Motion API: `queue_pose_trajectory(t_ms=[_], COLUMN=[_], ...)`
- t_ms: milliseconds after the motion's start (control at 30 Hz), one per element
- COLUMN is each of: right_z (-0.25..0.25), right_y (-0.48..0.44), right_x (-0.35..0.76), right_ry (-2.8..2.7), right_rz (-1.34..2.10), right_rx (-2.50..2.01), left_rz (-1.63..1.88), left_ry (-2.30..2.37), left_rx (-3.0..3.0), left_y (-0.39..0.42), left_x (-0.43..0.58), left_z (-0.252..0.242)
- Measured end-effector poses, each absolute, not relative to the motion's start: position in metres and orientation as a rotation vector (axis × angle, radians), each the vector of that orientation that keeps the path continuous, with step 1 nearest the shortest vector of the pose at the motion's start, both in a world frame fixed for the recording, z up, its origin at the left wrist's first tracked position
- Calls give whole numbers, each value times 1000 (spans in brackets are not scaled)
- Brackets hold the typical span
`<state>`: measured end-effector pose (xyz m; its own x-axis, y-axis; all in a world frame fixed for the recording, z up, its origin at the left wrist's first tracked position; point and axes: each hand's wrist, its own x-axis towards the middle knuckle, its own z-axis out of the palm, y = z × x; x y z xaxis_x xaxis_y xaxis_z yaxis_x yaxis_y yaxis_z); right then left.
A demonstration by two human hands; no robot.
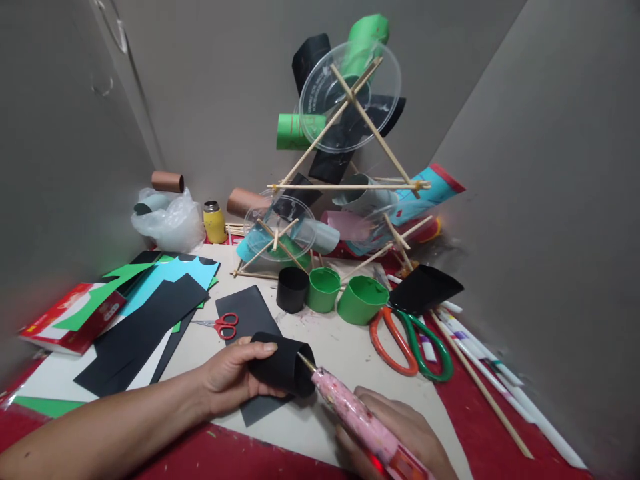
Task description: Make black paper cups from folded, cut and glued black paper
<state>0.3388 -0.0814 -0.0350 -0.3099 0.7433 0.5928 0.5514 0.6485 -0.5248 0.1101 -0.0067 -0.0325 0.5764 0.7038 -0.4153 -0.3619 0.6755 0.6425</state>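
Note:
In my left hand (233, 377) is a rolled black paper tube (280, 363), its open end turned to the right, my thumb on top. My right hand (395, 427) is wrapped round a pink glue gun (350, 407), whose metal tip points into the mouth of the tube. Whether the tip touches the paper I cannot tell. Beneath the tube lies a flat black paper sheet (250, 310), with small red-handled scissors (226, 326) on its left edge. A short black paper ring (292, 291) and two green paper rings (363, 299) stand just beyond.
Behind stands a stick frame (350, 187) with clear plastic discs (320, 127) and paper tubes. Cut paper sheets (150, 320) and a red box (75, 320) lie left. Large scissors (417, 347) and long sticks (500, 407) lie right. A yellow bottle (215, 223) stands at the back.

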Motion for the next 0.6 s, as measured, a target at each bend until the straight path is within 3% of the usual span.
queue_pose_trajectory(t_ms=[600], right_z=[-29], right_y=[-81], right_x=[343], right_ry=[-2035], right_rz=[338], right_rx=[-1061], left_rz=[641], left_ry=[700], left_rx=[542], left_y=[-6], left_x=[112], left_z=[-27])
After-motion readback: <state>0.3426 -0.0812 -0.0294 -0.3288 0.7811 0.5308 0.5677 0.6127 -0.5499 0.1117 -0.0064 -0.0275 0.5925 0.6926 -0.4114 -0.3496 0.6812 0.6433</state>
